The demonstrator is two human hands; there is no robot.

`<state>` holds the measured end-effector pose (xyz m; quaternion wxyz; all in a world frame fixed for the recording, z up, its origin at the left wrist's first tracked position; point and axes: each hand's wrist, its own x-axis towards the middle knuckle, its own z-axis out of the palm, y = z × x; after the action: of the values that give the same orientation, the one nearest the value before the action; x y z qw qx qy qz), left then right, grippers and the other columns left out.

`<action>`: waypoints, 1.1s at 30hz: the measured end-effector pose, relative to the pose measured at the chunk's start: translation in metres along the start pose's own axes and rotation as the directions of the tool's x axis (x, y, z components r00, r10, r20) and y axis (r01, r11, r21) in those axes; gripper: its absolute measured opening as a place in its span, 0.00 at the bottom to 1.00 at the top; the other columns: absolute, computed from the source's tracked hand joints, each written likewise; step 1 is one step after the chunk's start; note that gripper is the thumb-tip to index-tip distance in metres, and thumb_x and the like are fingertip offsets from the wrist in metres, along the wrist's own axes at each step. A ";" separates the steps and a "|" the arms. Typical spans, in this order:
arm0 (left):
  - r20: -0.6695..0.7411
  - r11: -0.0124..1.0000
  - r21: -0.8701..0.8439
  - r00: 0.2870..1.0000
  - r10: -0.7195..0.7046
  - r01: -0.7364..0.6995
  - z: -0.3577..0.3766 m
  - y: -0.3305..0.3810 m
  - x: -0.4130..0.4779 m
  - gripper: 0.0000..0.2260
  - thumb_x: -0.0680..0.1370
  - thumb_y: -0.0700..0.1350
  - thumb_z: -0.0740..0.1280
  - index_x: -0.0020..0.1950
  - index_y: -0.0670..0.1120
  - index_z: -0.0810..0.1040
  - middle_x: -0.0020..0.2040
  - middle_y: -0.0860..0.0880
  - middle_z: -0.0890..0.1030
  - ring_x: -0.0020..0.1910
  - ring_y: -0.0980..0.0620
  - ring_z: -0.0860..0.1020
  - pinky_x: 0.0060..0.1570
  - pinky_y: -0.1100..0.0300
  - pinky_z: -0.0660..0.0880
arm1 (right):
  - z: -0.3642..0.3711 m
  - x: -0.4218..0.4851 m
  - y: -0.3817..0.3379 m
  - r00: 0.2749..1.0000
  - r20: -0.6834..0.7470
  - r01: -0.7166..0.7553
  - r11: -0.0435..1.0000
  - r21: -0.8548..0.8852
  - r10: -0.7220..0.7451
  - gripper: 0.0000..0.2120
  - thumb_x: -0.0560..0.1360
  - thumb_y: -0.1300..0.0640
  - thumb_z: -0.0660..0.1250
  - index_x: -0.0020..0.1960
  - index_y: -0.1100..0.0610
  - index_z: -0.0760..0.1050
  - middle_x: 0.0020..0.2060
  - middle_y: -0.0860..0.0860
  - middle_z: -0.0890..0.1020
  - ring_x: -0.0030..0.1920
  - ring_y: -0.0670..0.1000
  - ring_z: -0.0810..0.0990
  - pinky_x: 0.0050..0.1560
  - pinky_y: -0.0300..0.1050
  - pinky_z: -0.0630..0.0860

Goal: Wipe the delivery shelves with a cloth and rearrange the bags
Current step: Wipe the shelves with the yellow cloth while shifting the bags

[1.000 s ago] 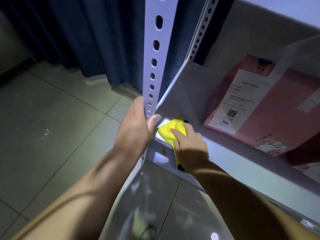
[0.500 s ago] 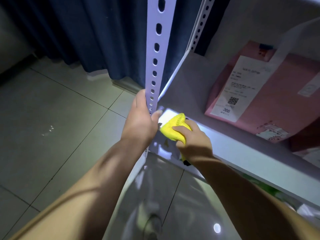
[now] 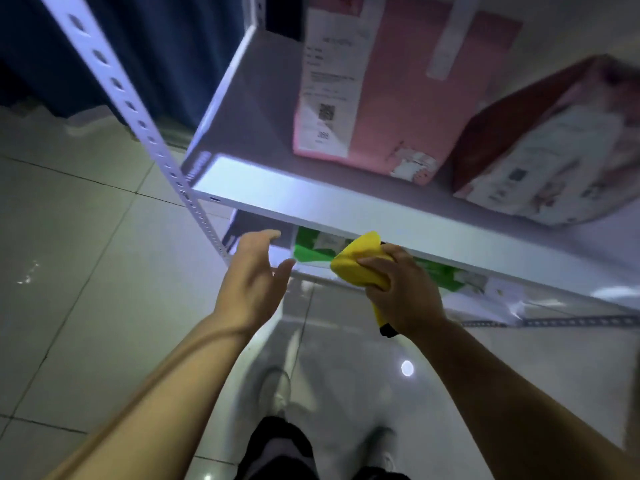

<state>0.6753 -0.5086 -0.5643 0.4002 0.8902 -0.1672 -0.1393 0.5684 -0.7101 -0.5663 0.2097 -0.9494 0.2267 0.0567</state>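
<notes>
White shelf point(image 3: 263, 188) fixed to perforated post point(image 3: 138, 116), front edge brightly lit. Carries two bags: pink bag point(image 3: 408, 98) upright near the middle, printed label facing out; red bag point(image 3: 554, 161) just beside it on the right, tilted, blurred. Lower shelf point(image 3: 237, 226) underneath, mostly hidden, with green bag point(image 3: 308, 249) lying at its front. Glossy grey tiled floor point(image 3: 86, 306) below.
</notes>
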 end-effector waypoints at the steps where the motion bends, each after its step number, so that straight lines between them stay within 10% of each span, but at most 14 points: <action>1: 0.031 1.000 0.008 0.999 -0.005 0.005 0.013 0.006 -0.006 0.18 0.74 0.42 0.69 0.62 0.41 0.73 0.60 0.43 0.74 0.58 0.44 0.74 0.56 0.55 0.72 | -0.002 -0.009 0.015 1.000 0.007 -0.025 1.000 0.006 0.025 0.21 0.67 0.53 0.70 0.59 0.42 0.76 0.66 0.46 0.71 0.59 0.55 0.75 0.51 0.47 0.73; 33: 0.319 0.993 0.110 0.948 0.004 -0.041 0.506 0.134 -0.105 0.14 0.75 0.48 0.67 0.61 0.47 0.75 0.59 0.49 0.74 0.56 0.51 0.73 0.51 0.63 0.66 | 0.038 -0.099 0.533 0.969 0.001 -0.247 0.962 0.118 0.248 0.20 0.72 0.55 0.67 0.63 0.44 0.73 0.66 0.48 0.70 0.60 0.57 0.74 0.55 0.51 0.74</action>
<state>0.3620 -0.8860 -0.7749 0.3177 0.8757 -0.2475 -0.2665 0.2377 -1.0853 -0.7794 0.2550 -0.9000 0.3479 0.0627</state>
